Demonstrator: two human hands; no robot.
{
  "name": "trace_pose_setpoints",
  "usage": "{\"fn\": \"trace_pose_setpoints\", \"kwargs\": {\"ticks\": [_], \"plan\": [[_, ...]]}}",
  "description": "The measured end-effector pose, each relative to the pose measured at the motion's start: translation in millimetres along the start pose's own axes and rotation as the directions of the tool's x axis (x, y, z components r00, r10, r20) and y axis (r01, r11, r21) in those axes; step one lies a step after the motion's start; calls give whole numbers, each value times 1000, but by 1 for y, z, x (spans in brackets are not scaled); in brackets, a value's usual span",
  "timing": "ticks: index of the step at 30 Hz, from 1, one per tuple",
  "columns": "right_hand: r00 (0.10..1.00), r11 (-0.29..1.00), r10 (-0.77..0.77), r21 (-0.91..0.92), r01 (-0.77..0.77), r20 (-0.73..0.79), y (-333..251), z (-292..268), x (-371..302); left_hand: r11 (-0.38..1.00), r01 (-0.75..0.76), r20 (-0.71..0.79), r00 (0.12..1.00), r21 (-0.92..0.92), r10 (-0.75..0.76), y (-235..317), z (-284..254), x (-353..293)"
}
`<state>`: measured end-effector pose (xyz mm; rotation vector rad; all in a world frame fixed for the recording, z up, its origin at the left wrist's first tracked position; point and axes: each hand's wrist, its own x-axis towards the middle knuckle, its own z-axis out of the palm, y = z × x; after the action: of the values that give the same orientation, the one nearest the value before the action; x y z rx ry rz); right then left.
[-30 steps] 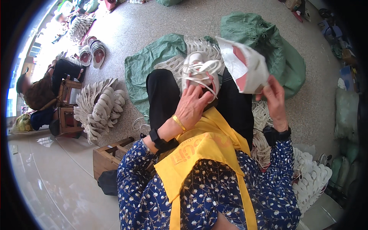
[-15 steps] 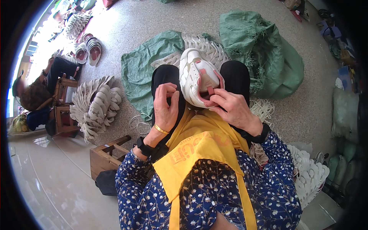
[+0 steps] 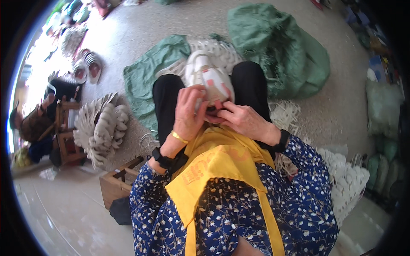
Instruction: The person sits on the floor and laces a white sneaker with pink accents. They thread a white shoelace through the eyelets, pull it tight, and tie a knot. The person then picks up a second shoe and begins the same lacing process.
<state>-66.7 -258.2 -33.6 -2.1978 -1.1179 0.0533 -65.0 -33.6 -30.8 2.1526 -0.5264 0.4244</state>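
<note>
A white sneaker upper (image 3: 208,74) with pink trim sits between my black-clad knees, its toe pointing away from me. My left hand (image 3: 186,112) has come against its near left side, fingers bent and thumb at the collar. With thumb and fingers pinched, my right hand (image 3: 245,121) grips the collar at the near right, beside a small pink tab (image 3: 218,104). The fingertips of both hands nearly meet at the opening. What lies inside the upper is hidden by my fingers, and the picture is slightly blurred.
Green woven sacks (image 3: 282,55) lie ahead, white uppers spilling between them. Stacked pale uppers (image 3: 102,128) stand at left near a wooden stool (image 3: 117,183). White pieces (image 3: 344,179) are heaped at right. Another person (image 3: 36,119) sits at far left.
My left hand has moved right and onto the sneaker upper; before, it hovered beside it. The upper has come closer to me and turned straighter. The whole view has shifted slightly.
</note>
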Motion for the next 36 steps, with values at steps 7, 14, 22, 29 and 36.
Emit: {"fn": "trace_pose_setpoints", "kwargs": {"ticks": [7, 14, 22, 29, 36], "plan": [[999, 989, 13, 148, -19, 38, 9, 1, -13, 992, 62, 3, 998, 110, -63, 4, 4, -8], [876, 831, 382, 525, -185, -294, 16, -17, -61, 985, 61, 32, 997, 159, -67, 1, 1, -12], [253, 312, 950, 539, -782, -183, 123, 30, -269, 991, 114, 75, 990, 74, -119, -3, 3, -17], [165, 221, 952, 208, -953, -257, 159, 93, -395, 988, 146, 51, 988, 45, -149, -1, 4, -20], [42, 102, 962, 213, -972, -271, 172, 101, -396, 983, 185, 81, 979, 7, -185, 4, 8, -13]]}}
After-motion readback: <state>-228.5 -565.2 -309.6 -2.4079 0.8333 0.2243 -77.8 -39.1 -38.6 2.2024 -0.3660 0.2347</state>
